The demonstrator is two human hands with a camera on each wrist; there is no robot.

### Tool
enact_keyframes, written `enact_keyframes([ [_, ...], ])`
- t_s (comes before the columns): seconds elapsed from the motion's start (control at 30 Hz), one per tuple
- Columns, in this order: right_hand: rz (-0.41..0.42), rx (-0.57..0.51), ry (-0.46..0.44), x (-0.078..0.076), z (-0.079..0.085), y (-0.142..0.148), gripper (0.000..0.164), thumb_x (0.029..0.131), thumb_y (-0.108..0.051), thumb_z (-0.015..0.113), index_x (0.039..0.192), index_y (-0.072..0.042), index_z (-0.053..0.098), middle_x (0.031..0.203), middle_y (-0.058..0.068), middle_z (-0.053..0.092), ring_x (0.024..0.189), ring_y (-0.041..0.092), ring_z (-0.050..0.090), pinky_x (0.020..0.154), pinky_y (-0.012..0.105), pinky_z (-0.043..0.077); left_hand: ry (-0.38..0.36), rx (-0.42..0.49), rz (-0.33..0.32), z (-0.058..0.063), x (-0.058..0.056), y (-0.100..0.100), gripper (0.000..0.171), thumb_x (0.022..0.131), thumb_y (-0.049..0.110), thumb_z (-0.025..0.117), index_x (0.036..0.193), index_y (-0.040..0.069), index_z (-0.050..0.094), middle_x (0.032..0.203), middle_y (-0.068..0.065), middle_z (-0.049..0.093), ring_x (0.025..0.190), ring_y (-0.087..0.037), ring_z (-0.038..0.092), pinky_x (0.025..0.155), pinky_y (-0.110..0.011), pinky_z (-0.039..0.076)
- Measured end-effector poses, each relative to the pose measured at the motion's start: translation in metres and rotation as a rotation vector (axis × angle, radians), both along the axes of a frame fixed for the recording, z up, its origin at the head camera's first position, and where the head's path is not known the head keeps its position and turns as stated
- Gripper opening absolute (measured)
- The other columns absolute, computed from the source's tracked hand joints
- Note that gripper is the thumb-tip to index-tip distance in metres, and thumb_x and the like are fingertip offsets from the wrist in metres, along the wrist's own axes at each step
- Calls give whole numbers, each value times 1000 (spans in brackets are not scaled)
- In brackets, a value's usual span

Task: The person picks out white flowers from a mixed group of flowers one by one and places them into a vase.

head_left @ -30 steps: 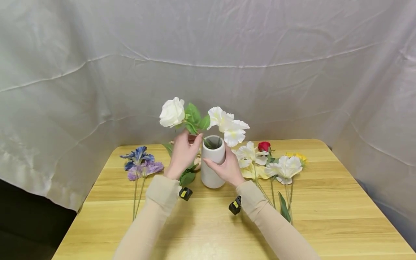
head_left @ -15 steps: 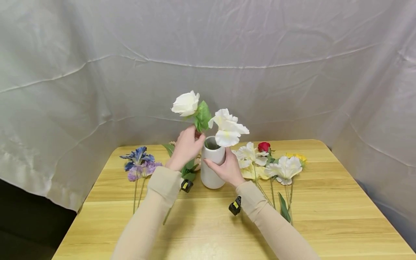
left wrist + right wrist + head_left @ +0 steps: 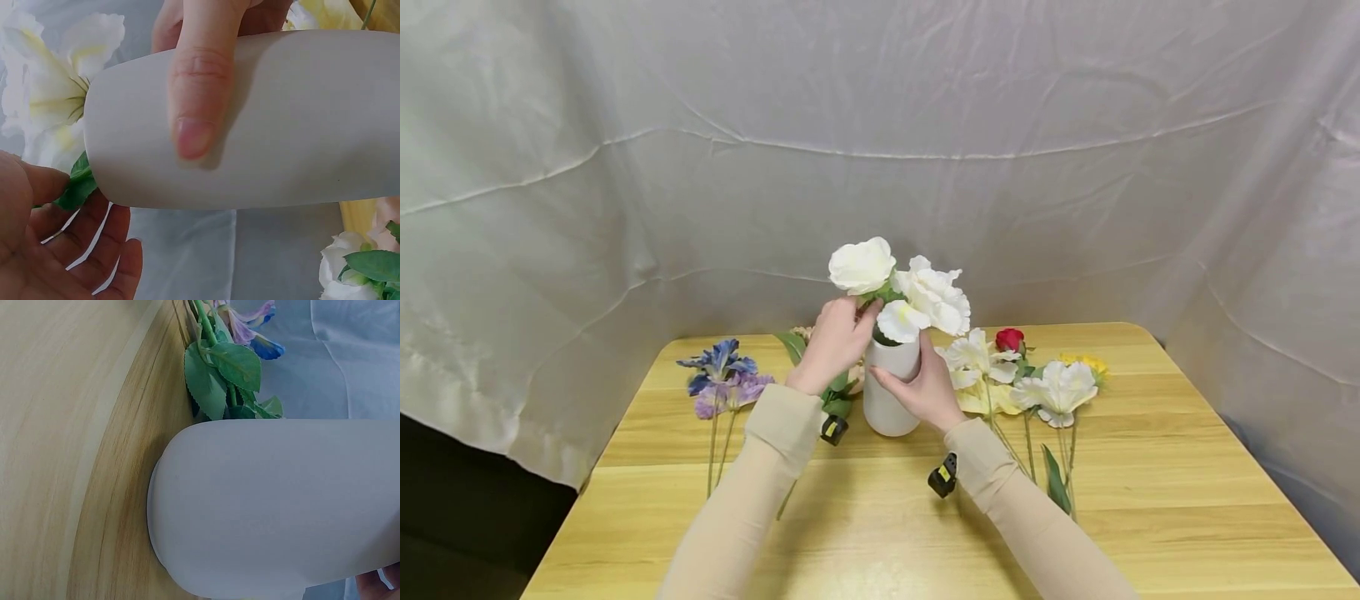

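Observation:
A white cylindrical vase (image 3: 891,400) stands upright on the table, a ruffled white flower (image 3: 936,296) leaning over its mouth. My right hand (image 3: 928,390) grips the vase's right side, with the thumb laid across its front. At the vase's rim my left hand (image 3: 837,343) pinches the green stem of a white rose (image 3: 861,267), its bloom just above the hand. The left wrist view shows that pinch, thumb against a green leaf (image 3: 78,187), the other fingers spread. Vase and petals hide the lower stem. In the right wrist view the vase (image 3: 281,500) fills much of the picture.
On the wooden table (image 3: 880,533), blue (image 3: 718,360) and purple (image 3: 733,392) flowers lie at the left. To the right lie white flowers (image 3: 1060,390), a red rose (image 3: 1010,338) and yellow blooms (image 3: 1084,360). Leafy stems (image 3: 837,400) lie beside the vase. A grey curtain (image 3: 880,167) hangs behind.
My left hand has brought the white rose rightward over the vase, first lifting its bloom and then lowering it. The ruffled white flower has shifted slightly. My right hand stays on the vase.

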State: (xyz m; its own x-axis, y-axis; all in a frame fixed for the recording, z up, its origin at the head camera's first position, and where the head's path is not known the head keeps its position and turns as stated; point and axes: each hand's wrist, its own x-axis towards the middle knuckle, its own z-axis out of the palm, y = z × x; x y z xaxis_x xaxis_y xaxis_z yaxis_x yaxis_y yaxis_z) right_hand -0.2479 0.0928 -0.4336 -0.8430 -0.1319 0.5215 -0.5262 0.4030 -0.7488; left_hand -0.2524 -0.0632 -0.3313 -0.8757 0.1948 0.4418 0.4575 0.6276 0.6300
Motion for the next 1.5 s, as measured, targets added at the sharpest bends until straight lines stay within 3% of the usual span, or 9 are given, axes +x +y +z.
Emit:
enact_keyframes([
  [0.1,-1,-4,8,1,0,0,69,76,-38,76,129,-9,42,110,10,62,93,23,62,76,43,54,-14,30,-3,-1,-1,0,27,97,29,51,97,5,63,76,-10,63,67,-21,58,59,-36,49],
  [0.33,5,-8,19,1,-2,0,70,76,-36,77,130,-6,44,113,12,60,95,25,61,74,44,54,36,70,30,-1,-3,-1,34,97,29,53,118,3,57,112,-20,65,105,-30,61,90,-43,50],
  [0.43,7,-10,13,0,-1,0,71,76,-38,76,130,-7,43,114,11,60,96,24,61,75,43,54,60,60,25,1,-4,-1,32,96,29,55,116,5,59,107,-17,67,99,-27,63,86,-42,51],
  [0.63,8,3,39,-3,-1,0,73,76,-38,77,133,-13,39,111,8,62,94,22,62,76,43,53,75,9,27,2,-8,-1,18,89,19,64,101,6,68,85,-10,69,68,-21,57,64,-38,50],
  [0.7,8,3,52,-3,-1,0,74,75,-36,78,134,-14,38,109,8,62,93,22,62,75,43,53,64,4,33,1,-8,-1,14,86,13,65,96,4,69,83,-11,70,66,-22,57,63,-38,50],
  [0.93,12,-29,63,-3,-1,-1,75,72,-28,81,132,-9,40,109,14,62,92,29,62,75,49,53,-6,37,40,-9,-7,-3,24,84,13,65,107,5,68,102,-12,70,93,-23,65,83,-38,54],
  [1.2,6,-6,33,-1,-2,0,71,76,-36,78,131,-12,41,109,9,62,92,21,62,73,41,54,-79,134,-35,-22,-3,-12,39,87,22,66,121,6,57,110,-13,65,95,-23,63,81,-35,54],
  [1.37,19,0,31,-1,-2,0,70,77,-37,76,131,-9,41,113,10,60,94,23,61,73,42,54,-144,146,-71,-29,2,-20,47,88,36,64,126,10,56,114,-9,64,101,-20,61,86,-37,53],
  [1.5,7,-4,0,-1,-1,-1,63,77,-37,75,125,-8,48,110,8,61,91,22,62,71,40,55,-201,174,-142,-34,6,-27,52,90,37,63,132,11,49,123,-10,58,109,-23,58,91,-38,50],
])
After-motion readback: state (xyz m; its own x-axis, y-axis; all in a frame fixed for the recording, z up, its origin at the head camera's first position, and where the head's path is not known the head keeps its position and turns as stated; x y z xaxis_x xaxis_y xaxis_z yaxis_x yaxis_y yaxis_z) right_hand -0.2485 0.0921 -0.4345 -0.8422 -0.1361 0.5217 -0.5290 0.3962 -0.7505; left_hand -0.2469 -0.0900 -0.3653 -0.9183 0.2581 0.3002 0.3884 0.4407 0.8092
